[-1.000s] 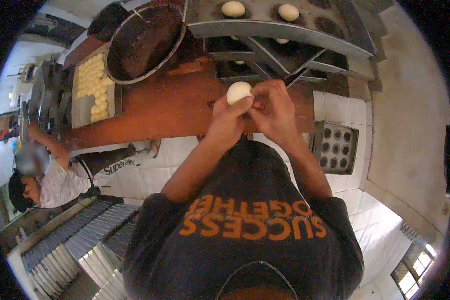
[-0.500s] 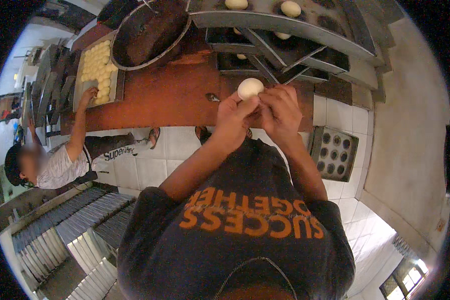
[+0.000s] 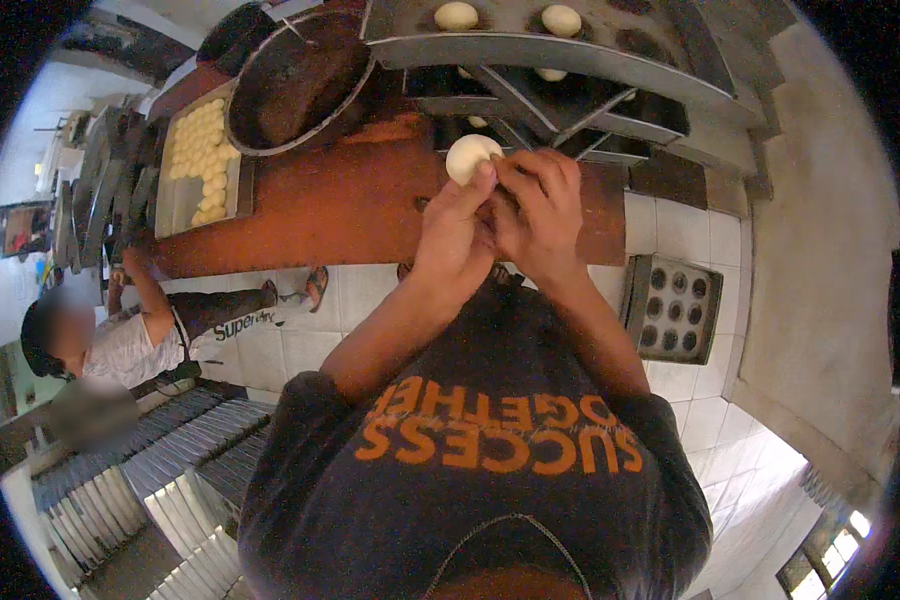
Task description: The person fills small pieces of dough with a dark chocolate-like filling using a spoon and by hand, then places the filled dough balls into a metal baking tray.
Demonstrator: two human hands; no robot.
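Note:
A round, pale dough ball (image 3: 470, 157) is held up above the near side of the reddish-brown table. My left hand (image 3: 455, 232) is closed around its lower side, with the thumb pressed on the dough. Beside it, my right hand (image 3: 540, 205) has curled fingers, and its fingertips touch the dough's right edge. Part of the ball's underside is hidden by my fingers. Just beyond my hands, stacked metal baking trays (image 3: 560, 48) carry a few similar dough balls in round hollows.
A tray of many small dough balls (image 3: 185, 200) lies left on the table (image 3: 310, 215), next to a large dark pan (image 3: 300, 85). A co-worker (image 3: 135, 330) stands at the left. Another moulded tray (image 3: 675, 308) rests on the floor tiles at right.
The dough ball has turned in my fingers and now shows a dent by my thumb. At left, the co-worker's hand has left the tray of dough balls and drawn back.

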